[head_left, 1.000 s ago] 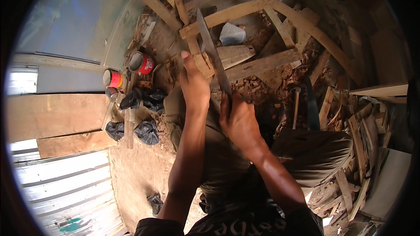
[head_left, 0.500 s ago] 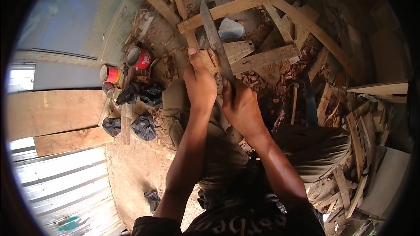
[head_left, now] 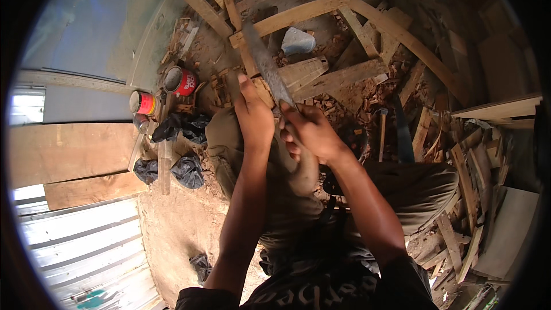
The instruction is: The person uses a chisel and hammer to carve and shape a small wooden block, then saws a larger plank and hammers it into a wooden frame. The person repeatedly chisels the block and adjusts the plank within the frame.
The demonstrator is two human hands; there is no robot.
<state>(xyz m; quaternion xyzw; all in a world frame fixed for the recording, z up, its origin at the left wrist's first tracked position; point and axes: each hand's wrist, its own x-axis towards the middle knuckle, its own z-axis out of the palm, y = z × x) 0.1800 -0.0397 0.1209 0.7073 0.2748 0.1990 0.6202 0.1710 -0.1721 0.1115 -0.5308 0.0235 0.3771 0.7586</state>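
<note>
Right hand [head_left: 313, 132] gripped around the handle of a long blade [head_left: 265, 66]; blade points up and away, over a wood block [head_left: 304, 72]. Left hand [head_left: 254, 115] closed on a small wood piece [head_left: 263, 89], just beside the blade's lower part. Both hands above the person's knees. Floor: wood chips, slats, a grey stone [head_left: 297, 40]. Left of the hands: two red tins [head_left: 182, 82], black bags [head_left: 183, 128]. Hammer [head_left: 381, 129] lies right of them.

1. One view only: a fisheye camera worn on the person's head.
2. It faces steeply down over both forearms onto the dirt floor [head_left: 172, 235].
3. Range is close; the hands sit near picture centre.
4. Straight timber [head_left: 287, 20] bends toward the rim.
</note>
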